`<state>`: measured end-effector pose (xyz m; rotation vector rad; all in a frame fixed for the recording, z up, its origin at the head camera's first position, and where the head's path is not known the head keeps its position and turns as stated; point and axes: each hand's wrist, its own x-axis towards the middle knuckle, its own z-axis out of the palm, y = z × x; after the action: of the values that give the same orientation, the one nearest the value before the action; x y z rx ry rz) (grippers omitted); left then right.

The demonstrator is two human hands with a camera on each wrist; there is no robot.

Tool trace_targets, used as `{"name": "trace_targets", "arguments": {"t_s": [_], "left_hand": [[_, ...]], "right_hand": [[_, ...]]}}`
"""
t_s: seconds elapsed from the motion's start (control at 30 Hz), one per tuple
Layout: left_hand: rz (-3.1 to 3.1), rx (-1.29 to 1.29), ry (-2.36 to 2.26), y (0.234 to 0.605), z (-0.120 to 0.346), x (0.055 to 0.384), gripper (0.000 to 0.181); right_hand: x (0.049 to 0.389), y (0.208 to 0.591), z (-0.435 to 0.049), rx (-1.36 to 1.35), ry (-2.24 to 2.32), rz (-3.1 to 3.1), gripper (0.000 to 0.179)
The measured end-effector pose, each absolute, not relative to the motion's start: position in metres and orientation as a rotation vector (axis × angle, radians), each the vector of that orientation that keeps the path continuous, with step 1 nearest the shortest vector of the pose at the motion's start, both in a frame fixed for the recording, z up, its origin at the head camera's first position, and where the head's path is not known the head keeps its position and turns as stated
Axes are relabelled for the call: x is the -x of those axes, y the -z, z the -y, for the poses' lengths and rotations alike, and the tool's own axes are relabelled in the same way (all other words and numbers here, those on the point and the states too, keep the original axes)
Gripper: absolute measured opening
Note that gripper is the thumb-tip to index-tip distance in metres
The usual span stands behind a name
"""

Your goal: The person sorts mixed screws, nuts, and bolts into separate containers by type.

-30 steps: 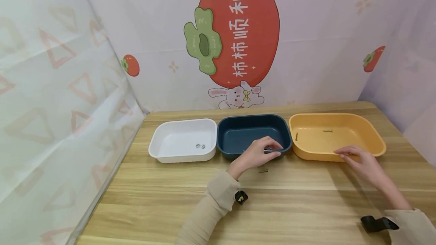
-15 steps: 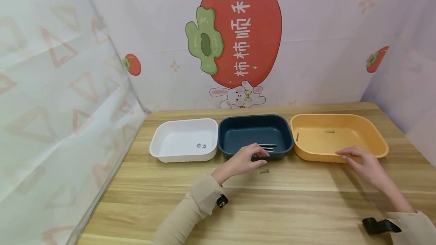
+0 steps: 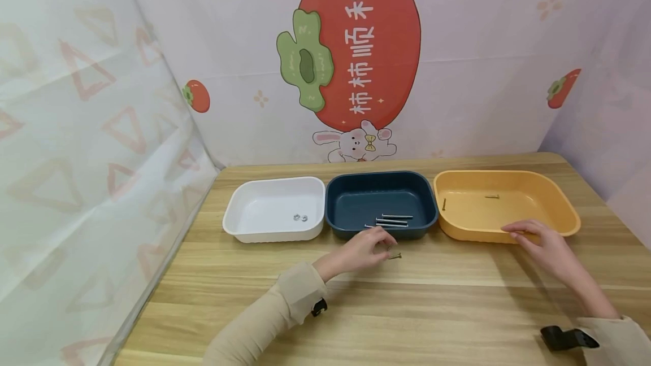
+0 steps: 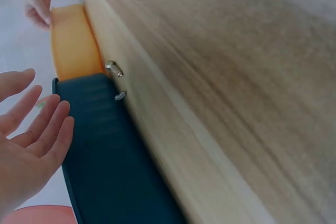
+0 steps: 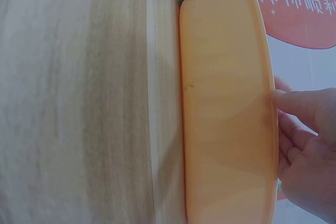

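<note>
In the head view, my left hand (image 3: 360,250) hovers low at the front of the dark blue tray (image 3: 333,199), its fingertips close to a small brass-coloured screw (image 3: 395,256) on the table. The left wrist view shows that hand with relaxed, spread fingers and nothing in them. Beyond it, two small screws lie by the tray wall, one nearer the yellow tray (image 4: 114,68). Several long silver bolts (image 3: 396,217) rest inside the blue tray. My right hand (image 5: 310,140) holds the yellow tray's near rim between thumb and fingers. Two brass-coloured screws (image 3: 491,196) lie in this tray, apart.
To the left of the blue tray stands a white tray (image 3: 231,219) with two silver nuts (image 3: 300,218) in it. All three trays stand side by side on the wooden table (image 3: 407,315). A printed cloth (image 3: 244,123) hangs behind them.
My left hand has drawn back from over the blue tray, moving left and towards me to its front edge, uncovering the silver bolts. My right hand stays at the yellow rim.
</note>
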<state>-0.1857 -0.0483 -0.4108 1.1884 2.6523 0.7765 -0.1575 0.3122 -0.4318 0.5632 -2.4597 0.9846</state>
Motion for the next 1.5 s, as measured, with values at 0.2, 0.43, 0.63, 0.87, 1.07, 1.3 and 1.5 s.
{"name": "trace_targets", "arguments": {"t_s": [0.2, 0.43, 0.63, 0.87, 1.07, 1.3, 1.5], "left_hand": [[-2.600, -1.167, -0.797, 0.417, 0.045, 0.185, 0.023], [-2.612, -1.194, -0.766, 0.426, 0.040, 0.184, 0.022], [-2.645, -1.145, -0.749, 0.429, 0.036, 0.183, 0.022], [-2.665, -1.063, -0.743, 0.437, 0.032, 0.184, 0.021], [-2.691, -1.010, -0.779, 0.443, 0.030, 0.183, 0.020], [-2.736, -1.036, -0.719, 0.446, 0.026, 0.184, 0.019], [-2.755, -1.051, -0.682, 0.450, 0.025, 0.185, 0.019]], "right_hand": [[0.157, 0.432, -0.312, -0.546, -0.984, 2.465, 0.011], [0.158, 0.433, -0.312, -0.540, -0.984, 2.468, 0.012], [0.158, 0.434, -0.313, -0.543, -0.973, 2.468, 0.012], [0.159, 0.434, -0.313, -0.557, -0.976, 2.455, 0.012], [0.159, 0.434, -0.313, -0.558, -0.975, 2.460, 0.012], [0.158, 0.434, -0.313, -0.543, -0.975, 2.467, 0.011], [0.158, 0.433, -0.314, -0.547, -0.973, 2.476, 0.012]]}}
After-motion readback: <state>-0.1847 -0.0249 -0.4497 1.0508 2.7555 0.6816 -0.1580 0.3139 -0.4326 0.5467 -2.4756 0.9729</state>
